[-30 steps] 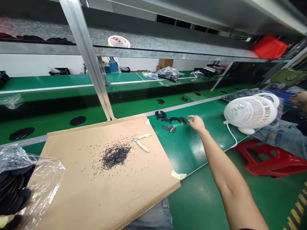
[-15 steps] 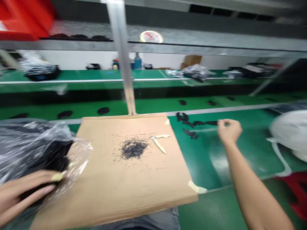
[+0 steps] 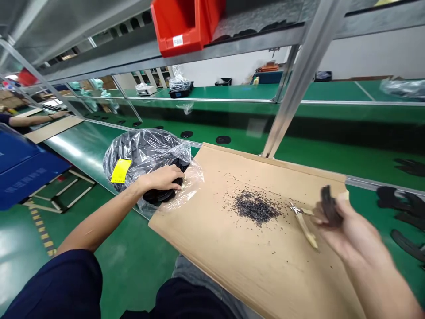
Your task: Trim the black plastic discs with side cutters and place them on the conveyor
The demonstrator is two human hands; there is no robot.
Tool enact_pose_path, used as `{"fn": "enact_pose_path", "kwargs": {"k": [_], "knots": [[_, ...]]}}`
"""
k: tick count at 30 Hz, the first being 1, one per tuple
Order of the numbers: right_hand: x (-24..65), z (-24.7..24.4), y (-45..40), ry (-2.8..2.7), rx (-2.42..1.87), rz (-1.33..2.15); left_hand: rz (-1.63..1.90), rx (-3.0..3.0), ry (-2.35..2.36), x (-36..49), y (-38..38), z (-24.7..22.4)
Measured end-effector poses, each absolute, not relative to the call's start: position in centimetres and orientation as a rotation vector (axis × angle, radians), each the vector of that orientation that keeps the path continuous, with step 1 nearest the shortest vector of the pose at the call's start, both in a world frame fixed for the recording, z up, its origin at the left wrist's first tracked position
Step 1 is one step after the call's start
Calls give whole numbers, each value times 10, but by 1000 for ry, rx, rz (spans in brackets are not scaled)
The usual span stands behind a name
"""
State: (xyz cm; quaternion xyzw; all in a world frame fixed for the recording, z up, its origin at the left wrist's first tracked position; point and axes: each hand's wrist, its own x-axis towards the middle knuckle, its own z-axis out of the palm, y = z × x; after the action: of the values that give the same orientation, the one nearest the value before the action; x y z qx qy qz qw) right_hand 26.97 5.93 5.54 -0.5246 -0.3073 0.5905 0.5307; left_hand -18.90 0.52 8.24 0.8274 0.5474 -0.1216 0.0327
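At the mouth of a clear plastic bag (image 3: 146, 148), my left hand (image 3: 164, 178) has its fingers curled over flat black parts (image 3: 159, 195) inside it. My right hand (image 3: 352, 226), slightly blurred, grips a small curved black part (image 3: 331, 207) above the right side of a cardboard sheet (image 3: 212, 239). Cutting nippers (image 3: 305, 228) with pale yellow handles lie on the cardboard, just left of that hand. Beside them spreads a pile of tiny black bits (image 3: 255, 207).
More black parts (image 3: 407, 204) lie on the green bench at the right. A metal post (image 3: 295, 84) rises behind the cardboard, and a red bin (image 3: 189, 26) sits on the shelf above. Blue boxes (image 3: 29, 164) and another person's arm (image 3: 36, 118) are at far left.
The view has swung left. My right hand has come from the black parts on the bench to above the cardboard, holding one. The fingers of my left hand have curled in at the bag's mouth.
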Motion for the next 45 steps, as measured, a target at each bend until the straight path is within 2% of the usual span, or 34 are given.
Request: {"fn": "enact_pose_path", "kwargs": {"k": [4,15,18,23,26,29,34,39,45], "knots": [[232,56,41,-594,-1165,1647,-477,2552,1721,-192,4,72],[211,30,35,-883,-1100,1802,-460,2542,1664,-191,14,73],[214,25,33,-889,-1089,1794,-236,2458,1638,-198,23,75],[214,22,26,-910,-1071,1785,405,2184,1607,-197,36,73],[212,23,21,-923,-1033,1806,814,1847,1595,-176,38,72],[209,25,15,-964,-1005,1823,1076,1630,1450,-140,35,74],[205,25,6,-1072,-1030,1795,1248,1553,1256,-70,28,66],[203,21,0,-1127,-1053,1757,1447,1487,1157,-7,21,37],[201,19,-6,-1099,-1047,1677,1284,1801,1225,17,4,18]]}}
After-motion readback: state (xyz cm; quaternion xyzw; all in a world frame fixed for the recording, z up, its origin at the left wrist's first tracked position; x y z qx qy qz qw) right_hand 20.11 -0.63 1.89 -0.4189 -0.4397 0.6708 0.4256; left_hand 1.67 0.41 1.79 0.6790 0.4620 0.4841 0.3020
